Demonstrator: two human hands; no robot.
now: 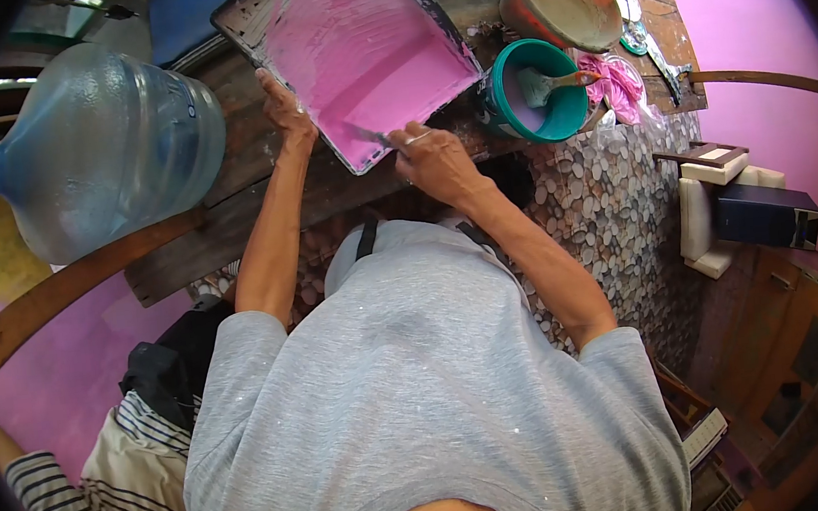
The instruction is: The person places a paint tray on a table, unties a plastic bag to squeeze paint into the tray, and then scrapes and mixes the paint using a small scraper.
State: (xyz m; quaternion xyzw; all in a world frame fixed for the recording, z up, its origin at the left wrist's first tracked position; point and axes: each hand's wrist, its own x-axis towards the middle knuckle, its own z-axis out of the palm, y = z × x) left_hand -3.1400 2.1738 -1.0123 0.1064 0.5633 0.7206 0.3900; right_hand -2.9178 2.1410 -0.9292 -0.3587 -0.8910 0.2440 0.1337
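A black paint tray (461,46), its inside coated with wet pink paint, rests on the wooden table. My left hand (287,110) grips the tray's left rim, thumb side up along the edge. Over the tray's near edge, my right hand (435,162) is closed round the handle of a thin grey flat-bladed tool (366,134). The blade dips into the pink paint at the tray's near corner; its exact kind is hard to make out. Right of the tray stands a teal bucket (491,110) with a paintbrush (542,87) in it.
A large clear water jug (113,146) lies on its side at the left. Behind the bucket is an orange-brown basin (515,11). A pink cloth (618,90) lies at the right. A person in a striped shirt (132,494) is at lower left. Dark boxed furniture (767,214) stands right.
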